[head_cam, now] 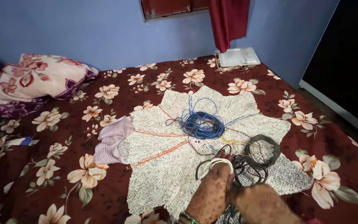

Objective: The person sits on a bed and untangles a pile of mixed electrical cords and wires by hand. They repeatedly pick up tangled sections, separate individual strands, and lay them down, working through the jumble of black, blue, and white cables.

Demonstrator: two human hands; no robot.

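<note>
My left hand (211, 194) is closed around a looped bundle of white and dark cables (214, 164) at the near edge of a white woven mat (162, 166). My right hand (262, 203) sits beside it, low in the view, its fingers buried in a tangle of black wires (249, 168). A grey coil (263, 150) lies just beyond my hands. Farther back on the mat rests a blue cable coil (201, 124) with loose ends. Thin orange cords (158, 154) cross the mat.
The mat lies on a maroon floral bedsheet (63, 157). A floral pillow (34, 81) sits at the back left and a white open book (238, 57) by the blue wall. A checked cloth (110, 141) pokes out from the mat's left. A red curtain (228, 20) hangs above.
</note>
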